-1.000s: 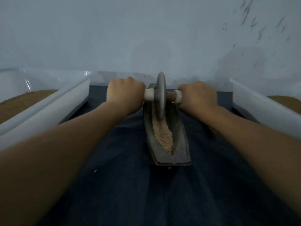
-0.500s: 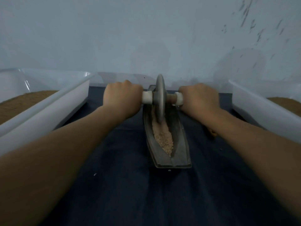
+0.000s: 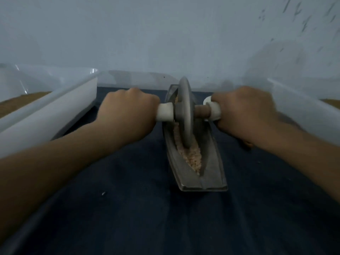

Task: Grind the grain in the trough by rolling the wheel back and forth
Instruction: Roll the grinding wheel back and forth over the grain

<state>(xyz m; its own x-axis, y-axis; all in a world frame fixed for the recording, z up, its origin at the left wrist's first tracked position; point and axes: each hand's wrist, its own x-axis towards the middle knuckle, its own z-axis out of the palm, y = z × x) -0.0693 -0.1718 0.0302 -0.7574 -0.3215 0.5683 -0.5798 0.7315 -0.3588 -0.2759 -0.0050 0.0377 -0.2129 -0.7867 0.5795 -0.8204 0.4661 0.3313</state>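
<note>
Head view, single angle.

- Boat-shaped metal trough (image 3: 211, 162) lies lengthwise on the tabletop (image 3: 128, 208), which is covered in dark cloth. Its near end points at the person and its far end sits close to the wall.
- Pale grain (image 3: 193, 157) fills the groove, heaped toward the near half.
- Grey disc wheel (image 3: 184, 115) stands upright on its edge around mid-trough, with its rim bedded in the grain.
- A brown axle (image 3: 202, 111) runs through the hub, with a white sleeve (image 3: 165, 112) on either side.

Handling, as I judge it:
- The wheel looks like cast metal, heavy and rigid. On so thin an edge it would tip sideways under uneven pressure.
- The sleeves are the places to hold, loaded equally.
- The grain is loose and could creep over the low lip.
- The trough looks unfixed and may skate on the cloth.

Pose:
- Left hand (image 3: 127, 111) is wrapped round its sleeve, knuckles up, tight against the hub.
- Right hand (image 3: 244, 111) is closed round the other sleeve, further out, with bare axle showing between it and the disc.
- Both forearms reach straight forward, wrists roughly level.

A white plastic tub (image 3: 46, 111) flanks the left side and another (image 3: 303, 111) the right. Brown material shows in both.
</note>
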